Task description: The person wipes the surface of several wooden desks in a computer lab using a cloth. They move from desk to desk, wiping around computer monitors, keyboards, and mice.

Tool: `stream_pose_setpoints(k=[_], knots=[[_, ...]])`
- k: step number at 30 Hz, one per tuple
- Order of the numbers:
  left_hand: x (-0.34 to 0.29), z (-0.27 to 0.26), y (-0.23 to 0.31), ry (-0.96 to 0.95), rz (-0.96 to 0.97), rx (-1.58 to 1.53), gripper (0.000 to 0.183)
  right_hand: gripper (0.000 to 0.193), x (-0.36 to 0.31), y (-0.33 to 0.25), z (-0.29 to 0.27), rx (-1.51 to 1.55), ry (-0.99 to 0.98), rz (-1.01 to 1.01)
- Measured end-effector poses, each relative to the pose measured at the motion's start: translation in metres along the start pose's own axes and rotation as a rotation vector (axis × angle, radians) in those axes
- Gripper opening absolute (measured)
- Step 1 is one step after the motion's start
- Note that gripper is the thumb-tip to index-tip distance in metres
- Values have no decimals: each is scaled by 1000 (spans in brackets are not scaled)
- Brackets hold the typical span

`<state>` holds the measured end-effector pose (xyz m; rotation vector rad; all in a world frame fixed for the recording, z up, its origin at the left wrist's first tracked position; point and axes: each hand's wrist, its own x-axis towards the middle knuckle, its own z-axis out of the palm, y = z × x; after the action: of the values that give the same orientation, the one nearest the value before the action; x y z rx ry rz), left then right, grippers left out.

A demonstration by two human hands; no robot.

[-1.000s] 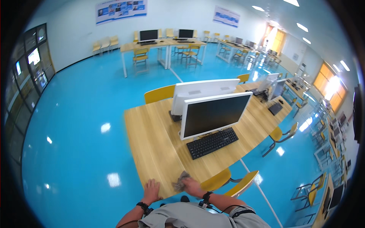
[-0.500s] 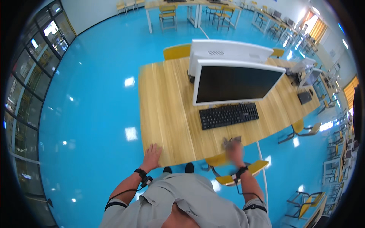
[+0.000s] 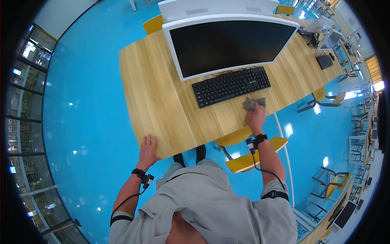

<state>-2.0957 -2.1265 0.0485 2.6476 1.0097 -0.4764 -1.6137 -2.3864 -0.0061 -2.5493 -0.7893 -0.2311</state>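
Note:
My right hand [image 3: 255, 118] is closed on a crumpled grey cloth [image 3: 252, 103], which lies against the wooden desk [image 3: 156, 101] just below the right end of a black keyboard [image 3: 231, 86]. Part of the cloth is hidden by my fingers. At the desk's near left corner, my left hand [image 3: 148, 149] rests on the edge with its fingers stretched out and holds nothing. Behind the keyboard stands a white-framed monitor [image 3: 233, 45] with a dark screen.
Back to back with the monitor is another white screen [image 3: 219, 7]. A yellow chair [image 3: 256, 153] stands under the near desk edge, close to my right forearm. Farther right along the desks are a second keyboard [image 3: 324, 62] and another chair [image 3: 325, 99]. Glass panels [image 3: 30, 118] line the left side.
My right hand has moved farther onto the desk with the cloth, nearer the keyboard. The view has shifted closer to the desk. My left hand stays at the desk corner.

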Motion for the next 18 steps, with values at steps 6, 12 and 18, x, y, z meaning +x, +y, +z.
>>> stream_pose_setpoints(k=[6,12,18], knots=[[1,1,2,10,-15,-28,115,47,-52,-98,3,192,-209,-294],[2,-1,4,37,-9,-45,116,50,-116,-166,7,315,-378,-580],[3,7,0,63,17,-42,117,54,-125,-118,-20,337,-448,-572]])
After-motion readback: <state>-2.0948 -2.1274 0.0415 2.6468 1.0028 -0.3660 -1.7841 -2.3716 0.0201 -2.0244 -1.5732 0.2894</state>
